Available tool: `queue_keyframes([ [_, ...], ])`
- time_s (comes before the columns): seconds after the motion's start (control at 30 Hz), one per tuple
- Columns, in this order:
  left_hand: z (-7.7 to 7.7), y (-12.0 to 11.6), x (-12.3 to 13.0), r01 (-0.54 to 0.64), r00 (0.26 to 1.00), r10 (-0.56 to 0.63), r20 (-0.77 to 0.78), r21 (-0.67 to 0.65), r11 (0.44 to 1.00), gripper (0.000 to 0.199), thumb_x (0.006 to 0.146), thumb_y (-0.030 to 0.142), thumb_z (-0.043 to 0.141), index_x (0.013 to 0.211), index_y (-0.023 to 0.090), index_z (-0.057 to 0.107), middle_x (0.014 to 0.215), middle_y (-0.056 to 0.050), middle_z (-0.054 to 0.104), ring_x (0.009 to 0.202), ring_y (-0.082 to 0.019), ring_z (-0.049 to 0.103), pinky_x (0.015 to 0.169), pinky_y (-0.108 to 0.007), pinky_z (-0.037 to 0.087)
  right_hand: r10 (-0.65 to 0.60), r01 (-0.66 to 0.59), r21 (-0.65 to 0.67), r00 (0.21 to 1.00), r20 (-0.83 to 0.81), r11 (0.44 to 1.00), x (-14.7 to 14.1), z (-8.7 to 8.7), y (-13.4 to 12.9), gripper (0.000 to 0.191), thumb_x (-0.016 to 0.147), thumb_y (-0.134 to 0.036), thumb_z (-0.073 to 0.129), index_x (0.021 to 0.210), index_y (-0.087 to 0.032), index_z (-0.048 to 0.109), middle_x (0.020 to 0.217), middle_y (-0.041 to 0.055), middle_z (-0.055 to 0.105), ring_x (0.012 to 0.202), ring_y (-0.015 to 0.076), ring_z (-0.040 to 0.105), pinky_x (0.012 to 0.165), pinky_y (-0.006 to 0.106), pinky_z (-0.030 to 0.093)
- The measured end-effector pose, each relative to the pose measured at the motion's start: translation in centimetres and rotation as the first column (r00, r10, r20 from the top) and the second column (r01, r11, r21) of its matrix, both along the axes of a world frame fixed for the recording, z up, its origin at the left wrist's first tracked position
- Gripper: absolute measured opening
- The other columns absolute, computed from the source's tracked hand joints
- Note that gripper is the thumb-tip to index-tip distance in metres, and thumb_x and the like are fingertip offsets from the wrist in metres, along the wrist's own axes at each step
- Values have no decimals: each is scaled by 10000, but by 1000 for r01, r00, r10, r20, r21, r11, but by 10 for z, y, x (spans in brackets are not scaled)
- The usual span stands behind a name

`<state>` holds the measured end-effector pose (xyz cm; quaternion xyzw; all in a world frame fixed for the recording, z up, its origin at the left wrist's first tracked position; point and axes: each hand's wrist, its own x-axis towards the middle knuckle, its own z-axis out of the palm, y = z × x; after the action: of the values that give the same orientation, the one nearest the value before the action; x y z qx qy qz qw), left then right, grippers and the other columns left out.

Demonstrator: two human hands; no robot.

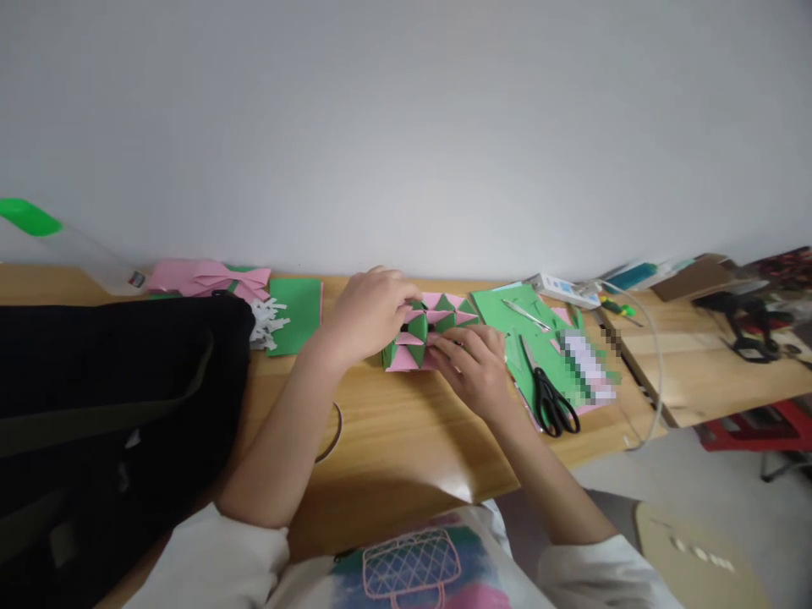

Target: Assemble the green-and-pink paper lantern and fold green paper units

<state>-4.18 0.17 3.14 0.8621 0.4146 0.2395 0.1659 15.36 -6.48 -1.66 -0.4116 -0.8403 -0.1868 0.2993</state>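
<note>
A folded paper piece (415, 328) of pink and green triangles lies on the wooden table in front of me. My left hand (374, 311) reaches over its left end, with the fingers curled down onto its upper left edge. From the right, my right hand (473, 359) holds its lower front side, with the fingertips bent in against the folds. Both hands touch the paper piece, and the fingers partly cover it. The exact contact of the fingertips is too small to make out.
Black-handled scissors (553, 406) and tweezers (526, 315) lie on green paper sheets (501, 306) at right, near a white power strip (567, 289). To the left are a black bag (127, 406), white paper strips (270, 323), green paper (298, 317) and pink folded paper (183, 276).
</note>
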Motion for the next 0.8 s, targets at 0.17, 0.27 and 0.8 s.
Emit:
queue_keyframes([
  [0.17,4,-3,4,-19,996,20,-83,16,1000,284,832,85,472,959,175,709,939,-74,700,928,-244,595,837,-395,460,-24,19,-36,992,-120,999,4,-1,-8,199,838,-179,615,1036,-199,628,900,59,685,848,193,576,744,344,406],
  [0.27,5,-5,9,-27,996,29,-90,26,999,263,856,112,477,970,173,706,918,-78,686,931,-248,581,838,-404,461,-54,45,-33,928,-369,998,7,-8,-11,175,836,-177,602,1001,-224,637,909,54,661,854,193,588,756,357,425],
  [0.8,-18,-2,29,1,997,-13,77,158,988,177,884,303,562,867,227,721,1003,-48,652,989,-213,530,861,-408,457,-311,216,-248,339,-888,944,22,-66,-4,92,878,-260,548,881,-173,580,795,19,595,745,148,579,668,292,467],
])
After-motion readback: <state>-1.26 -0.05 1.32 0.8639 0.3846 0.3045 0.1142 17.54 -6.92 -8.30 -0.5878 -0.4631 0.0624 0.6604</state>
